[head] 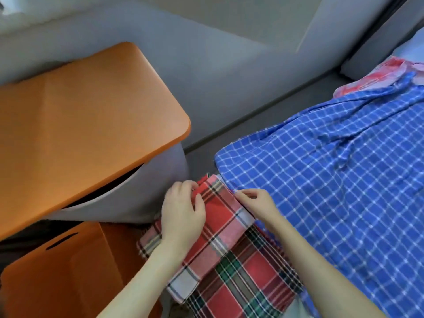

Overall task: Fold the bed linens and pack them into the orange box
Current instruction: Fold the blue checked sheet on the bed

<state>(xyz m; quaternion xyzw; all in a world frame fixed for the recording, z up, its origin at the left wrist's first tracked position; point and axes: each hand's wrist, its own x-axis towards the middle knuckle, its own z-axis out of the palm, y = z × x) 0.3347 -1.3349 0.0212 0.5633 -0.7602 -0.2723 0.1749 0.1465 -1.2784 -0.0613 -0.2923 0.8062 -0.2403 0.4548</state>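
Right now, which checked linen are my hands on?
The red plaid linen, held by the left hand and right hand; the blue checked sheet lies loose.

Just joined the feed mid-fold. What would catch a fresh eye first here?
The red plaid linen at bottom centre draws the eye first, with the left hand gripping its left edge and the right hand pinching its right edge. To the right, a blue checked sheet lies spread and rumpled. On the left sits the orange box, with a broad orange panel, probably its lid, above it.
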